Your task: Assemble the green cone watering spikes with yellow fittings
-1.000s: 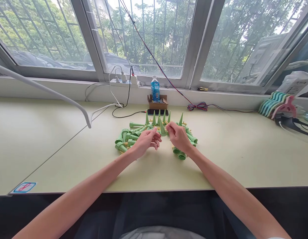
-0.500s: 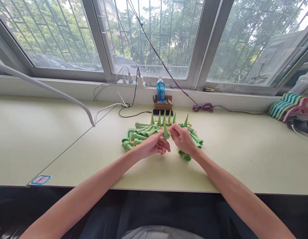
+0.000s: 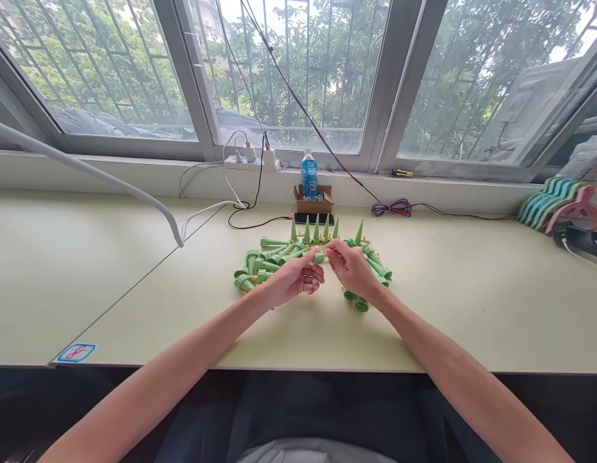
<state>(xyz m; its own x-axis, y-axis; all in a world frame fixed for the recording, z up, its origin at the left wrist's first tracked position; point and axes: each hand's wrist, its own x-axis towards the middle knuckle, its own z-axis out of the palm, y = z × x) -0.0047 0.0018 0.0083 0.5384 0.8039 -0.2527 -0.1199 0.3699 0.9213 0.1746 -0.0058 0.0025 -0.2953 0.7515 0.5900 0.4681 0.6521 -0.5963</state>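
While one green piece point(image 3: 319, 258) was held up over the table point(image 3: 298, 337), the left hand point(image 3: 298, 278) pinched it between thumb and fingers. Just beside it, the right hand point(image 3: 351, 267) had its fingertips drawn together; whether they gripped anything could not be told. Loose green spikes point(image 3: 268, 264) lay to either side, and upright spikes point(image 3: 316, 230) stood behind, near a phone point(image 3: 317, 218) and a bottle point(image 3: 308, 172) in a cardboard box point(image 3: 313, 206).

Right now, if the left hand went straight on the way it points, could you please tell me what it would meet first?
The left hand would probably meet the right hand first, though one view leaves depth unclear.
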